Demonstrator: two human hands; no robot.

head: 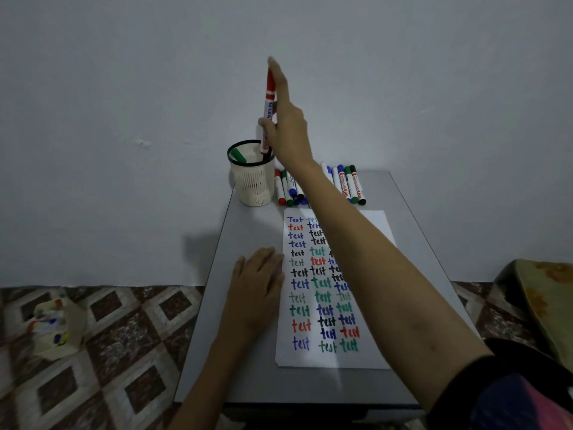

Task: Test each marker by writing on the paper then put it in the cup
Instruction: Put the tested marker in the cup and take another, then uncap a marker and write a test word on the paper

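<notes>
1. Head view, risks: my right hand (286, 119) pinches the red-capped white plastic marker (268, 111) upright, its lower end dipping just inside the rim of the cream perforated plastic cup with the black rim (252, 181). I judge the main danger is letting go while the marker leans; it could catch the rim and drop outside the cup, or knock the light cup over, since it stands close to the far left corner of the small grey table (248, 231).
2. A green-capped marker (239, 155) already lies slanted inside the cup; a hard drop might wedge the red one against it.
3. My forearm crosses above the row of untested markers (350, 184) lying just right of the cup; pulling back low could sweep them, and their round barrels would roll easily on the smooth tabletop.
4. My left hand (257, 290) lies flat and open, holding nothing, on the table nearer me than the cup, fingertips touching the left edge of the white paper sheet (372, 221). If I lift it, the thin sheet may slide.
5. Materials: the cup is a rigid mesh cylinder; the markers are glossy, slim cylinders; the paper, nearer me than the cup, is matte and covered in coloured "test" words.
</notes>
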